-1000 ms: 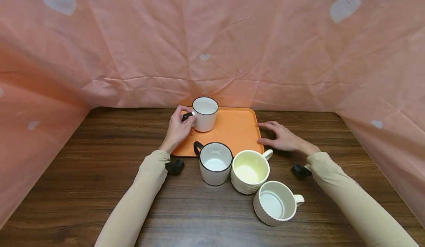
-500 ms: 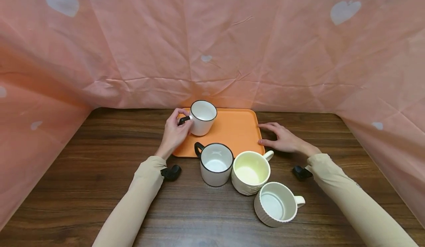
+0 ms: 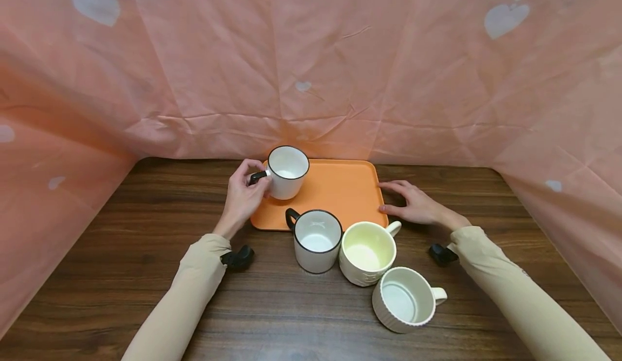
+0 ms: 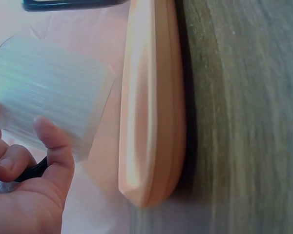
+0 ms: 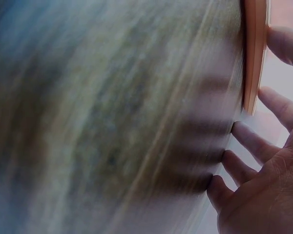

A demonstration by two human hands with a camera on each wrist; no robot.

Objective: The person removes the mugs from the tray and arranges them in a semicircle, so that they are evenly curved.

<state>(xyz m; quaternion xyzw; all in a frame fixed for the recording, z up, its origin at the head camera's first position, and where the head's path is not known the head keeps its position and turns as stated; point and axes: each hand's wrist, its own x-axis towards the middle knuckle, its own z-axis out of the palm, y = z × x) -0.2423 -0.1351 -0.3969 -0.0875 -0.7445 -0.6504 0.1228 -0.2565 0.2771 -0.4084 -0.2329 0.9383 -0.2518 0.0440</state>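
Observation:
My left hand [image 3: 245, 193] grips the black handle of a white mug [image 3: 286, 180] with a black rim, over the left part of the orange tray [image 3: 345, 188]. In the left wrist view the ribbed mug [image 4: 49, 92] leans, its base at an angle to the tray's edge [image 4: 151, 122]. My right hand [image 3: 415, 202] rests at the tray's right edge, fingers spread and loosely bent. Thumb and a fingertip meet the rim; the right wrist view shows the hand [image 5: 268, 180] with other fingertips down by the table.
A second black-rimmed mug [image 3: 316, 261] stands at the tray's front edge. Beside it are a pale yellow cup [image 3: 362, 274] and a ribbed cream cup [image 3: 393, 315], in a slanting row on the wooden table [image 3: 291, 318]. A pink cloth [image 3: 330, 53] hangs behind.
My left hand has carried the held mug leftward and slightly nearer across the tray. The right hand stays at the tray's edge, and the other cups have not moved.

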